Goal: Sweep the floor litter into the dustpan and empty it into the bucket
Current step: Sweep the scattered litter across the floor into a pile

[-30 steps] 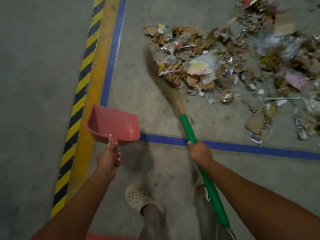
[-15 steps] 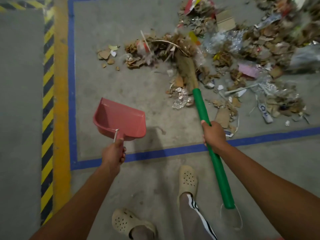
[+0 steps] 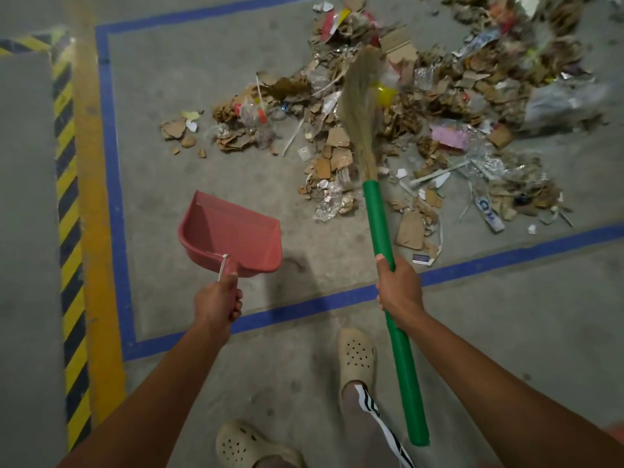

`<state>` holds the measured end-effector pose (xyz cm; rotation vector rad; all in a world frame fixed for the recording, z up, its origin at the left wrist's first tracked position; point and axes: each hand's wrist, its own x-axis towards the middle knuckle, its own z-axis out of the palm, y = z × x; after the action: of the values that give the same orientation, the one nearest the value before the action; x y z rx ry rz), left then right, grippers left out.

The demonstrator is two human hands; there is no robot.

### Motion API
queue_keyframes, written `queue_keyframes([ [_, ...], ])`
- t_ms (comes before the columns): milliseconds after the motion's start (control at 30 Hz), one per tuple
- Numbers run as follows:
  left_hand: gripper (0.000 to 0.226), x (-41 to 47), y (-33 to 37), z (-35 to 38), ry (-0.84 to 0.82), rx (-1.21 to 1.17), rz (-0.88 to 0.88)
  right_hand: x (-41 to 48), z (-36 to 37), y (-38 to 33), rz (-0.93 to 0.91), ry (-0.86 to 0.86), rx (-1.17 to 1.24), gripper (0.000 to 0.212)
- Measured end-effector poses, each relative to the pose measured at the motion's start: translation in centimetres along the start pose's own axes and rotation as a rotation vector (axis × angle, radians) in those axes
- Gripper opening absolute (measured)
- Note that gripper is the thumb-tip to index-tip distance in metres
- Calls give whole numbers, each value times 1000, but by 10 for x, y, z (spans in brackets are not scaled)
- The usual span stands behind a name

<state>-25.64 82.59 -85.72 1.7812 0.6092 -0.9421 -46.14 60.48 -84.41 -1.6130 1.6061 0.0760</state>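
Note:
My left hand (image 3: 218, 300) grips the handle of a pink dustpan (image 3: 233, 233), held above the floor with its empty mouth facing away. My right hand (image 3: 400, 287) is closed around the green handle of a broom (image 3: 380, 219). The straw bristles (image 3: 360, 103) are raised over the litter pile (image 3: 439, 106), blurred. The litter is torn cardboard, plastic film, paper scraps and wrappers, spread from the middle to the upper right. A smaller clump (image 3: 236, 126) lies at its left end. No bucket is in view.
Blue tape lines (image 3: 116, 184) frame the grey concrete floor. Left of them run a yellow stripe (image 3: 96, 211) and a black-and-yellow hazard stripe (image 3: 67, 184). My feet in cream clogs (image 3: 357, 356) stand just outside the near blue line.
The broom head has lifted off the near scraps and swung further out over the pile. The view has shifted left and back a little. The dustpan stays held in the same pose.

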Motion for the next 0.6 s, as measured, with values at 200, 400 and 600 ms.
queue_keyframes([
  [200, 21, -6, -13, -17, 8, 6, 1, -42, 17, 14, -185, -132, -216, 38],
  [400, 30, -6, -43, -38, 38, 58, -36, -48, 50, 45, -135, -368, -507, 38],
  [600, 33, -4, -52, -25, 52, 88, -89, -27, 38, 90, 209, -315, -426, 47],
])
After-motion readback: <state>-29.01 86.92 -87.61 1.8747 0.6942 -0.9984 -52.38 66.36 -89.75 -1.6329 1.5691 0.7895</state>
